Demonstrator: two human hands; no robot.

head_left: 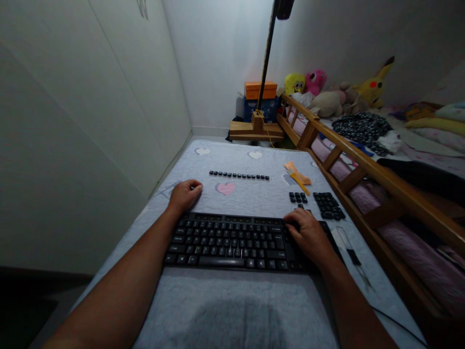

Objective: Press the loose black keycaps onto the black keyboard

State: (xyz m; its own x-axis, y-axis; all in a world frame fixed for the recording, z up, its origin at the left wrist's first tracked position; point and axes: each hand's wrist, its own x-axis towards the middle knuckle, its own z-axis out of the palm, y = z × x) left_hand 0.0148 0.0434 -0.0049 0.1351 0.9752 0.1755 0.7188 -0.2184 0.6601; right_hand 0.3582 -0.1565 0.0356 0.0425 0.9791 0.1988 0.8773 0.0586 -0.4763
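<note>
A black keyboard (225,242) lies on the cloth-covered table; its top row and right-hand part show bare places without keycaps. My left hand (184,195) rests on the cloth just behind the keyboard's left end, fingers curled together. A small dark spot shows at its fingertips, too small to name. Over the keyboard's right part, my right hand (307,232) is bent with thumb and fingers drawn in, and what they hold, if anything, is hidden. A line of loose black keycaps (239,175) runs behind the keyboard. More keycaps lie in a small group (298,198) and a larger block (329,205).
A yellow-handled brush (301,183) lies on an orange cloth (301,175). Right of the keyboard is a wire keycap puller (351,254). A wooden bed rail (363,169) borders the table's right side, and a white cabinet (90,121) stands left. A cable (395,322) runs at front right.
</note>
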